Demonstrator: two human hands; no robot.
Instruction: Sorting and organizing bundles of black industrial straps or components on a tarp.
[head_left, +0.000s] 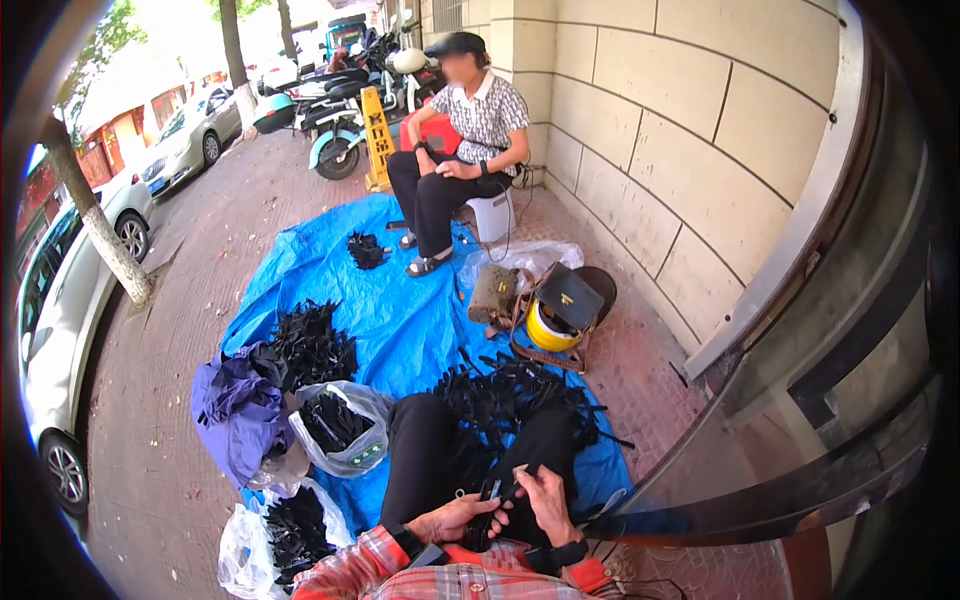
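Observation:
Over my lap, my left hand [452,521] is closed on a black strip [487,515], with a small pale ring showing beside its thumb. A little bluish glint lies on the piece between my hands, too small to name. My right hand [546,506] pinches the strip's other part from the right, close to my left fingers. A large heap of black strips [515,390] lies just beyond my knees. To the left, a clear plastic bag [368,455] holds more strips, and a white plastic bag [245,550] with strips stands nearer me.
A blue tarp [390,330] spreads ahead, bearing another strip pile [310,345] and purple cloth [235,410]. Bags and a yellow helmet [548,330] sit at right. Another person [470,130] sits on a white stool [493,217] by the wall. A glass door [800,400] is at right.

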